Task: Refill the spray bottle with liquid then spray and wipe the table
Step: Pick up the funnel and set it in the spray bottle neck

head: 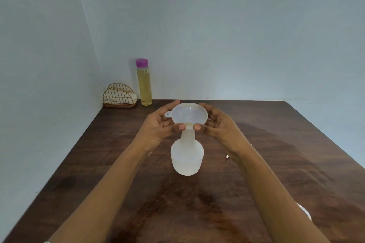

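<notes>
A translucent white spray bottle (187,159) without its spray head stands upright in the middle of the dark wooden table (296,163). A translucent white funnel (189,114) sits in the bottle's neck. My left hand (160,124) and my right hand (219,125) hold the funnel's rim from either side, thumbs at the near edge. A tall clear bottle of yellow liquid (144,83) with a purple cap stands at the table's far left edge, capped.
A gold wire napkin holder (119,95) with white napkins stands in the far left corner by the wall. A small white thing (227,156) peeks out beside my right wrist. A white rounded object (305,212) shows partly behind my right forearm.
</notes>
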`<action>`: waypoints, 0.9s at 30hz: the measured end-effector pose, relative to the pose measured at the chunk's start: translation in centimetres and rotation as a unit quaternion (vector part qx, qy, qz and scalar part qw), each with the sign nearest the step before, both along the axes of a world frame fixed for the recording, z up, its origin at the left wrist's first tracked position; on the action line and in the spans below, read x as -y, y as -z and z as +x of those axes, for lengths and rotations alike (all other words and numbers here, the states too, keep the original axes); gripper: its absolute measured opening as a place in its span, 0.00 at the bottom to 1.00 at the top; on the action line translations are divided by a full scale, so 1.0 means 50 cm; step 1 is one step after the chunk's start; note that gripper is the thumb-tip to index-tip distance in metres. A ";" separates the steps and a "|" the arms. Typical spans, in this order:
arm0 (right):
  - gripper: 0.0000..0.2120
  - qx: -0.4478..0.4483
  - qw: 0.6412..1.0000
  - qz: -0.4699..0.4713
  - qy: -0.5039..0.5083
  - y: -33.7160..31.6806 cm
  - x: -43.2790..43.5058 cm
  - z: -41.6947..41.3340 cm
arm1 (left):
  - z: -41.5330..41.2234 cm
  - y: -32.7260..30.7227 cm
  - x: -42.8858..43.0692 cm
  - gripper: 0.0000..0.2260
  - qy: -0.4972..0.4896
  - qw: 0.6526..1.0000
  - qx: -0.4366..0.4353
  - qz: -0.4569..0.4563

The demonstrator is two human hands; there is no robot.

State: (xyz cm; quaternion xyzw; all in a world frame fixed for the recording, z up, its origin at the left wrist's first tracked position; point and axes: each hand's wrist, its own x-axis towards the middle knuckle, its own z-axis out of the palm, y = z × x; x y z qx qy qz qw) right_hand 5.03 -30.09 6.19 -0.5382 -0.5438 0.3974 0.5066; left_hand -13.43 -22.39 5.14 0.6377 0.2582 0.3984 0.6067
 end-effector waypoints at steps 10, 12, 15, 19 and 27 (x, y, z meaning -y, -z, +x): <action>0.44 0.009 0.999 0.014 0.046 -0.017 0.018 -0.010 | -0.028 -0.006 0.004 0.43 -0.028 0.999 0.002 0.021; 0.38 0.023 0.992 0.049 0.113 -0.027 0.031 -0.028 | -0.046 -0.014 0.009 0.38 -0.045 0.999 0.002 0.025; 0.22 0.016 0.954 0.202 0.223 -0.048 0.060 -0.074 | -0.082 -0.027 0.014 0.30 -0.117 0.992 0.030 0.030; 0.09 0.017 0.918 0.349 0.189 -0.065 0.075 -0.203 | -0.156 -0.028 0.006 0.21 -0.241 0.965 0.079 0.061; 0.11 0.073 0.995 0.039 0.061 0.114 -0.203 -0.363 | -0.280 0.155 -0.156 0.10 -0.360 0.897 -0.255 0.037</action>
